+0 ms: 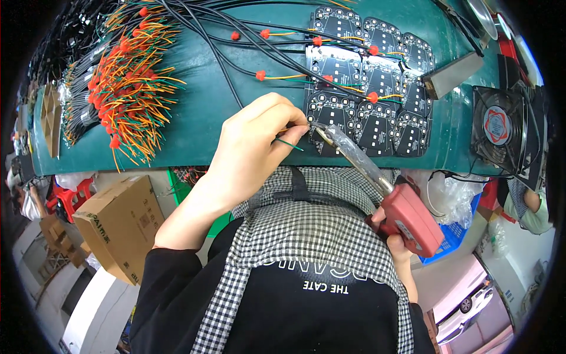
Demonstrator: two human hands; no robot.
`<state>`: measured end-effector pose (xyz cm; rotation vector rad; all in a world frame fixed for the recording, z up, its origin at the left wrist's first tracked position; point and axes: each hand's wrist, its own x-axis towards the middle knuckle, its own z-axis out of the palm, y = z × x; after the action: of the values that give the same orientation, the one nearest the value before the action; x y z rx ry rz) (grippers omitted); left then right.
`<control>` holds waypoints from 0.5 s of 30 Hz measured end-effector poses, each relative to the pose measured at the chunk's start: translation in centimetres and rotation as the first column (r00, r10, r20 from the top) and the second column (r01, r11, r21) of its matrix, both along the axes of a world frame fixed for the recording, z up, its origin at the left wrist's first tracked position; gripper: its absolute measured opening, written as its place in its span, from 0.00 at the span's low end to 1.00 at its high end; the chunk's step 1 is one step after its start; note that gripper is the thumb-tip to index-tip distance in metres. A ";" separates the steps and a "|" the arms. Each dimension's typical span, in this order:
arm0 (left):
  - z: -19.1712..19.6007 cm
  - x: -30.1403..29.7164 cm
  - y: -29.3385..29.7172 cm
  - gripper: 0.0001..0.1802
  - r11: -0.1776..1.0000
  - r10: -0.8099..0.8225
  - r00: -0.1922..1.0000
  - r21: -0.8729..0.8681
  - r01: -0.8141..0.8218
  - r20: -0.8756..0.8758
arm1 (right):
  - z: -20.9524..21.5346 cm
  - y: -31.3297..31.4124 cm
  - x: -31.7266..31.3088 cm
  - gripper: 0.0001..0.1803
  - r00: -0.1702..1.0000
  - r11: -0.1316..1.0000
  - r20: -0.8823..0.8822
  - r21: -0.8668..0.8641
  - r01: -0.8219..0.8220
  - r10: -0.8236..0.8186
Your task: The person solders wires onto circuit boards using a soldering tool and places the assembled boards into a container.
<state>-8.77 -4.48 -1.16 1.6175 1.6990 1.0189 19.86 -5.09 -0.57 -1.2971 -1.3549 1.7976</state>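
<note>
A person seated at a green-topped bench (224,112) is bringing a red pistol-grip soldering gun (407,218) toward a panel of black circuit boards (368,82) lying near the bench's front edge. The right hand (396,251) is wrapped closed around the gun's grip, mostly hidden behind it, while the gun's clear-sleeved barrel is reaching up to the lower left board, its tip (318,127) sitting just beside the left fingertips. The left hand (259,141) is pinched shut on a thin green wire (289,143), thumb and forefinger pressing its end toward the same corner of the panel.

The risk, judging from this closeness, is a burnt fingertip: the hot tip is working almost against bare skin. A slip of the thin, springy wire could also be leaving a poor joint or bridging neighbouring pads, and the black cables (236,41) draped across the boards could be touching the barrel.

The boards are matte black, scalloped in outline and dotted with pale pads, several already carrying red-capped leads (372,97). To the left, a tangled heap of orange and green wires with red ends (127,76) is fanning across the smooth bench. A black-framed cooling fan (501,127) is standing at the right, and a cardboard box (121,227) is sitting below the bench.
</note>
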 end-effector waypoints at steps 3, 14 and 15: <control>0.1 -0.1 0.1 0.07 1.000 -0.011 1.000 -0.011 0.011 -0.010 | 0.1 0.0 -0.2 0.49 0.999 0.999 -0.016 -0.039 0.038 -0.039; 0.3 -0.1 0.1 0.07 1.000 -0.021 0.999 -0.020 0.020 -0.036 | -0.8 -0.7 1.2 0.48 0.993 0.998 0.111 0.058 -0.038 0.032; 0.3 -0.2 0.1 0.07 1.000 -0.023 0.999 -0.017 0.022 -0.039 | -0.8 -0.6 1.3 0.48 0.987 0.993 0.154 0.099 -0.062 0.046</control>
<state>-8.93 -4.33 -0.87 1.6527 1.7063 0.9661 21.14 -5.72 -1.33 -1.3762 -1.5580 1.6677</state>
